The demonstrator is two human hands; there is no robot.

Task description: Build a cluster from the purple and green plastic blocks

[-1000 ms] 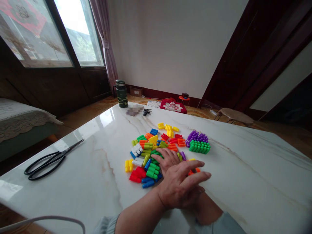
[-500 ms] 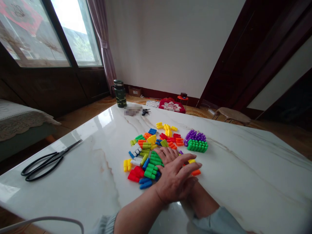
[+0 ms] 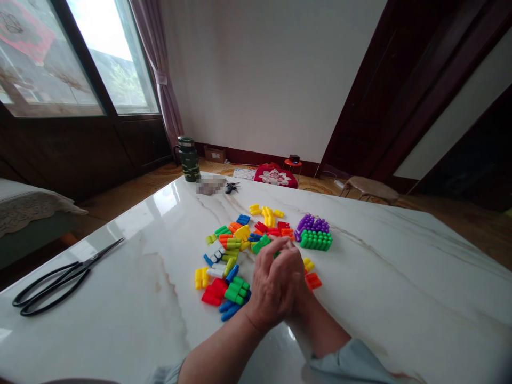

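My left hand [image 3: 275,282] is curled shut over a green building block [image 3: 261,244], which sticks out past its knuckles. My right hand [image 3: 298,290] lies mostly behind the left one, its wrist crossed under it. It appears closed on the same green piece, though most of its fingers are hidden. Left of the hands lie a loose green block [image 3: 237,290], a red block [image 3: 215,292] and blue blocks [image 3: 231,310]. An orange block [image 3: 313,281] rests just right of my right wrist.
Purple blocks [image 3: 312,224] and a joined row of green blocks [image 3: 316,240] sit at the right. Yellow blocks [image 3: 268,216] lie farther back. Black-handled scissors [image 3: 72,274] lie left on the marble-patterned table [image 3: 152,320]. A camouflage flask [image 3: 189,160] and small black clippers [image 3: 231,188] stand toward the far edge.
My left hand has curled its raised fingers closed. The green block held by my right hand has come up and away from the pile. The view has shifted slightly.
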